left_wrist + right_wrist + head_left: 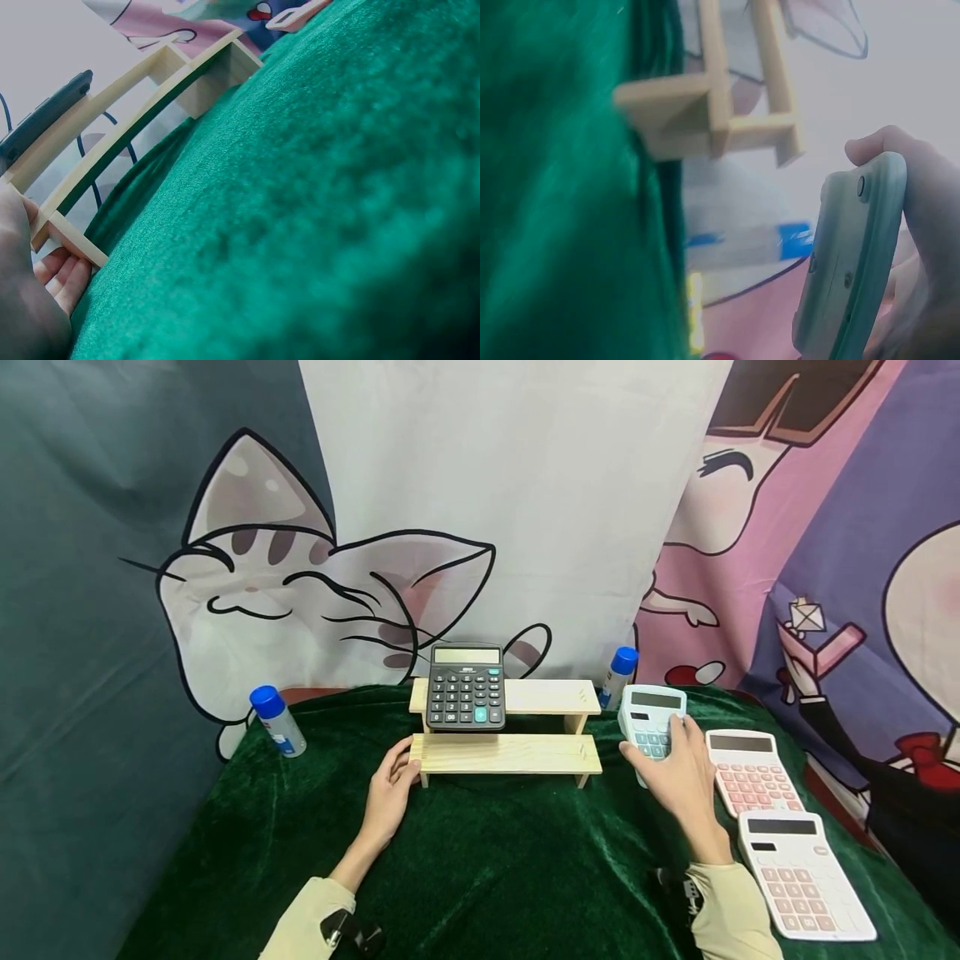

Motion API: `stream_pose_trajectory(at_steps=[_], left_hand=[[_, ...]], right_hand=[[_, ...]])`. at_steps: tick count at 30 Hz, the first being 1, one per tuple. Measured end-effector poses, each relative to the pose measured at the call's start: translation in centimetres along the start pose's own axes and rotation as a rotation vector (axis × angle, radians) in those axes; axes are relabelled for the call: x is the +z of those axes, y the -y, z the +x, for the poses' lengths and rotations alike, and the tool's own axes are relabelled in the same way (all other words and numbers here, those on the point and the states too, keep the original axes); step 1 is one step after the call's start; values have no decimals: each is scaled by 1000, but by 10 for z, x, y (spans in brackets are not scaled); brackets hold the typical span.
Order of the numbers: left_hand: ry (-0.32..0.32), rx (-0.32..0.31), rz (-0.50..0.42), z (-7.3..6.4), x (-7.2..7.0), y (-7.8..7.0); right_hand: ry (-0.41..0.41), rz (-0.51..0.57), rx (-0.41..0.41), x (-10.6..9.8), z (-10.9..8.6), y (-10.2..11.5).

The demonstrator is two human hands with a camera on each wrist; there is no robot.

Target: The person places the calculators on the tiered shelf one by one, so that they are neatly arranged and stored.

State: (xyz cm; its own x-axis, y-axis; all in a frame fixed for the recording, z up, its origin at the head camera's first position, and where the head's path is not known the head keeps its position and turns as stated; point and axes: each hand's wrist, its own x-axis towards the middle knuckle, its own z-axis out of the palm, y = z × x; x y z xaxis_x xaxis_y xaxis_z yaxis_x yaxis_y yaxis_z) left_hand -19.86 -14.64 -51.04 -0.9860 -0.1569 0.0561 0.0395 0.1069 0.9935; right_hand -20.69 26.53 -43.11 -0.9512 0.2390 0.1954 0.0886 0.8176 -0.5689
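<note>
A two-tier wooden stand (pixel 517 755) stands in the middle of the green cloth. My left hand (pixel 388 797) grips its left end, thumb by the top of the lower shelf and fingers around the end support, as the left wrist view shows. On the upper shelf a black calculator (pixel 466 689) leans back, screen at the top. To the right of the stand, my right hand (pixel 684 777) holds a light blue calculator (pixel 654 699) by its edges. In the right wrist view this calculator (pixel 847 262) appears raised and tilted, its back with small round feet showing.
A pink-keyed white calculator (pixel 753 772) lies right of my right hand, with a larger white one (pixel 810 877) nearer me. Blue-capped bottles stand at left (pixel 283 727) and behind the stand's right end (pixel 617 681). A printed cartoon curtain (pixel 562 527) hangs behind.
</note>
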Motion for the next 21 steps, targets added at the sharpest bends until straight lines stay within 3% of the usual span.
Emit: stream_pose_trajectory(at_steps=[9,21], left_hand=[[-1,-4,2,-1,-2,0],[3,8,-12,0,-1,1]], right_hand=[[-6,22,-145,5,-1,36],[29,-3,-237,25,12,75]])
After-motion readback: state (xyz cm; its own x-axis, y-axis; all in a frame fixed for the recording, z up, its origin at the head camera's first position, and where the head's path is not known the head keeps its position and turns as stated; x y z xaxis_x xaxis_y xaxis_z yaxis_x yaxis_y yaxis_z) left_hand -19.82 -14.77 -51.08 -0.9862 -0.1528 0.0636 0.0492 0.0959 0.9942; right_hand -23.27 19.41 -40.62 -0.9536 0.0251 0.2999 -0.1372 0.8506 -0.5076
